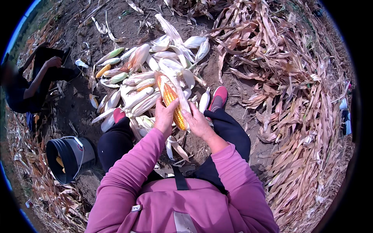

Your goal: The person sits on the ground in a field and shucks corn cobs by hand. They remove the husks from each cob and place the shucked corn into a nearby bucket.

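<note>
Between my two hands is an ear of corn [169, 96], its yellow-orange kernels bare along the front and brown silk at the far tip. My left hand [165, 113] grips the cob's left side near its lower end. On the right, my right hand [197, 121] is closed on the pale husk [179, 91], which is peeled to the right of the kernels but still lies along the ear. Just beyond my hands spreads a pile of corn ears [136, 99], most wrapped in whitish husks, a few greenish or with yellow kernels showing.
A dark bucket [70, 158] lies tipped at my left, with yellow cobs inside. Dry corn stalks [295, 116] heap along the right side. Another person [35, 77] sits at the far left. My feet in pink shoes [219, 97] flank the pile on bare soil.
</note>
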### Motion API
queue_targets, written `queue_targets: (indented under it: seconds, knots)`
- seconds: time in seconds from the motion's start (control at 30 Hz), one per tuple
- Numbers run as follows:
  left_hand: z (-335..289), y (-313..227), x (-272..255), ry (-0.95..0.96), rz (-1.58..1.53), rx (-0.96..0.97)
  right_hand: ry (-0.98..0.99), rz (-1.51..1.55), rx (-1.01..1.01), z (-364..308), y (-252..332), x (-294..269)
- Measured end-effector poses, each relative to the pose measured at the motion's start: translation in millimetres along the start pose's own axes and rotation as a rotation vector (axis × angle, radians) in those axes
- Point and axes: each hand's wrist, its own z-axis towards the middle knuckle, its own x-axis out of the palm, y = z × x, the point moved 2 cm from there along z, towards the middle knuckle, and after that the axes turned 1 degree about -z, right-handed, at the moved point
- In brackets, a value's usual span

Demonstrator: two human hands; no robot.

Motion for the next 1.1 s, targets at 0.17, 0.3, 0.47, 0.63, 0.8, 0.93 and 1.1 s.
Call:
queue_targets:
  seconds: [0.17,0.3,0.47,0.63,0.8,0.93,1.1]
  knots:
    - [-7.0,-9.3,7.6,-0.029,-0.032,0.003,-0.142,-0.017,-0.060,5.1,-16.7,4.4]
    - [-6.3,-9.4,5.2,-0.003,-0.062,0.042,-0.167,0.154,0.034,6.2,-18.9,-0.4]
    - [-4.2,-7.8,1.6,0.029,-0.161,0.009,-0.148,0.637,0.205,3.0,-6.2,0.9]
    - [-5.2,-8.1,2.0,0.064,-0.167,-0.014,-0.070,0.655,0.335,1.9,-6.2,5.0]
    - [-4.2,-7.2,4.0,0.120,-0.166,-0.012,-0.202,0.524,0.291,-0.6,-0.5,6.4]
    - [-9.4,-14.5,14.8,0.193,-0.175,0.005,-0.336,0.063,0.098,11.0,-37.8,-2.2]
    - [-6.6,-13.5,5.7,0.088,-0.083,0.029,-0.399,-0.243,-0.090,4.6,-5.2,-8.7]
